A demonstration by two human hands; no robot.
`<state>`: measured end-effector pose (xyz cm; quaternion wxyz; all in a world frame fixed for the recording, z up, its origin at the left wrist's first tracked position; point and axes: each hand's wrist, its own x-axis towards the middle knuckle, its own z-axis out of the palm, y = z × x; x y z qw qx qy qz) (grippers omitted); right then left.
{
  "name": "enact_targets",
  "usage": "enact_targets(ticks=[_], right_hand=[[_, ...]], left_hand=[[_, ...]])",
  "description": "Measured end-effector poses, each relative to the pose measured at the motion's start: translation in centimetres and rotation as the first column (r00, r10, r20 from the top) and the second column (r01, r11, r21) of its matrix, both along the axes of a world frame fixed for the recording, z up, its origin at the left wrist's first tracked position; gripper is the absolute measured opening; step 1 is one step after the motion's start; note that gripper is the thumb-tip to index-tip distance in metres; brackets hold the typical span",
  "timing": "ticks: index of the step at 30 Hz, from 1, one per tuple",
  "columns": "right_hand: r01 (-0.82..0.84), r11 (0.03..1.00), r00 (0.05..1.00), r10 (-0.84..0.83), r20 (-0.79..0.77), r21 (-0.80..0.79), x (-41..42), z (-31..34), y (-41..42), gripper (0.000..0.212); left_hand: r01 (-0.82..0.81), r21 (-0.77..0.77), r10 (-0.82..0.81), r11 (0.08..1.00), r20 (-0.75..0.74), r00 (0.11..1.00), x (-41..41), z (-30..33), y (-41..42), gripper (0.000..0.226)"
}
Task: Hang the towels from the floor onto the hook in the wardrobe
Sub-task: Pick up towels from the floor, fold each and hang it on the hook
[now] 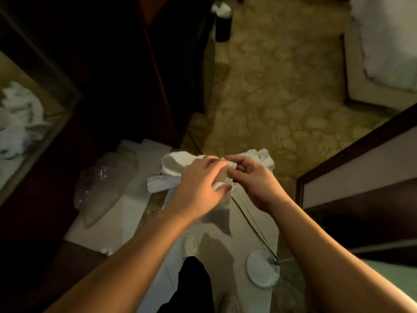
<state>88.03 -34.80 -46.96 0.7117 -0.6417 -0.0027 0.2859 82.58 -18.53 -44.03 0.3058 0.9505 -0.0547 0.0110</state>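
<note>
Holding the white towel (173,168) mid-frame, my left hand (198,188) and right hand (252,184) both pinch its edge, wardrobe (101,64) upper left.

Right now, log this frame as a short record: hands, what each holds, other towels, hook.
left hand: grips the towel
right hand: pinches the same towel at its edge
towel: off the floor, part hanging below the hands
other towels: white heap on the carpet beyond the hands; another heap far left
hook: not in view
stage: towel picked up, not yet hung
</note>
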Motion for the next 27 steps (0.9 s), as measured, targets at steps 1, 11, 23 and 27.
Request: enact_targets(ticks=[1, 11, 23, 27], right_hand=[[-0.024, 1.0, 1.0, 0.024, 0.02, 0.004, -0.5, 1.8, 0.3, 0.032], [-0.275, 0.961, 0.932, 0.272, 0.24, -0.021, -7.2, 16.3, 4.1, 0.022], [-0.473, 0.867, 0.849, 0.401, 0.344, 0.157, -18.2, 29.7, 10.4, 0.017], [-0.507, 0.838, 0.824, 0.403, 0.398, 0.201, -20.4, 33.1, 11.3, 0.023]], left_hand=[[-0.001, 0.032, 0.001, 0.999, 0.024, 1.0, -0.5, 1.6, 0.3, 0.047], [-0.216, 0.0, 0.214, 0.976, 0.15, 0.965, -10.4, 14.9, 3.6, 0.033], [-0.491, -0.793, 0.695, 0.36, -0.124, 0.708, -27.7, 28.9, 9.3, 0.024], [-0.447, -0.848, 0.722, 0.285, -0.117, 0.682, -35.3, 32.8, 11.7, 0.036]])
